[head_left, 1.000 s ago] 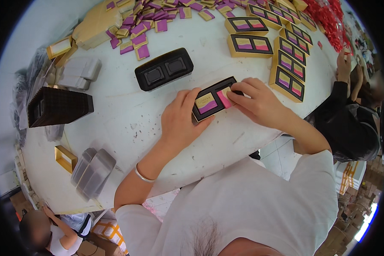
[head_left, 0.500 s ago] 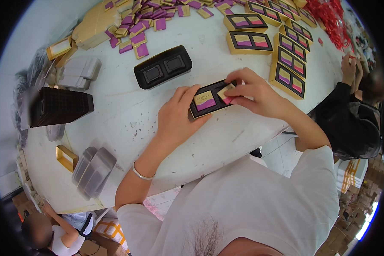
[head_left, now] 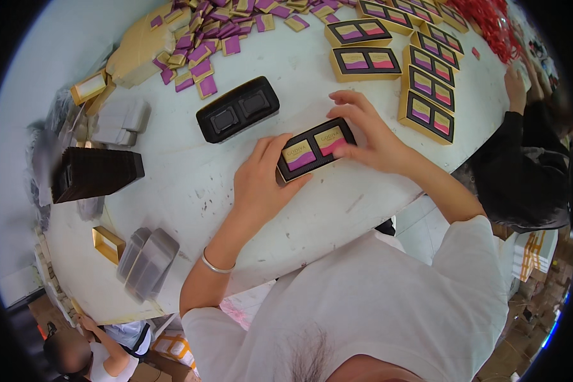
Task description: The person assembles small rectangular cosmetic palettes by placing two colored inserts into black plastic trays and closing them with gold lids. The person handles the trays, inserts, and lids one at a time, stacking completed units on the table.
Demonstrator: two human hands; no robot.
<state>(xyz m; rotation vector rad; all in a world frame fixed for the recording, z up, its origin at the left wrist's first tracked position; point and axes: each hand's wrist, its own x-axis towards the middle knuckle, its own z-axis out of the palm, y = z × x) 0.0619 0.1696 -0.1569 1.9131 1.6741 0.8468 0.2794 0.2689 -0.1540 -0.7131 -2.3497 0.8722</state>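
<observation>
Item 1: left hand (head_left: 261, 184), silver bangle (head_left: 218, 266) at the wrist, lying on the white tabletop (head_left: 337, 210). Its grip is pressed against the lower-left end of the small black tray (head_left: 316, 149), thumb under the near edge, fingers over the end.

Item 2: right hand (head_left: 370, 137), at 3 o'clock from the tray. Its grip pinches the tray's upper-right end, fingertips on the pink-banded packet.

Item 3: small black tray, flat on the tabletop between both hands, just above picture centre. It holds 2 gold packets, 1 with a purple band, 1 with a pink band. Long axis runs from 8 o'clock to 2 o'clock, the right end farther from the person.

Item 4: empty black 2-well tray (head_left: 238, 109), at 10 o'clock from item 3, near but apart, on a similar slant.

Item 5: stack of black trays (head_left: 95, 173), at 9 o'clock, well apart.

Item 6: grey plastic lids (head_left: 148, 262), at 8 o'clock, near the tabletop edge.

Item 7: filled gold boxes (head_left: 426, 76), in rows at 1 o'clock.

Item 8: loose purple and gold packets (head_left: 204, 44), heaped at 11 o'clock, far side.

Item 9: another person's dark sleeve (head_left: 522, 159), at 3 o'clock, beyond the tabletop rim.
</observation>
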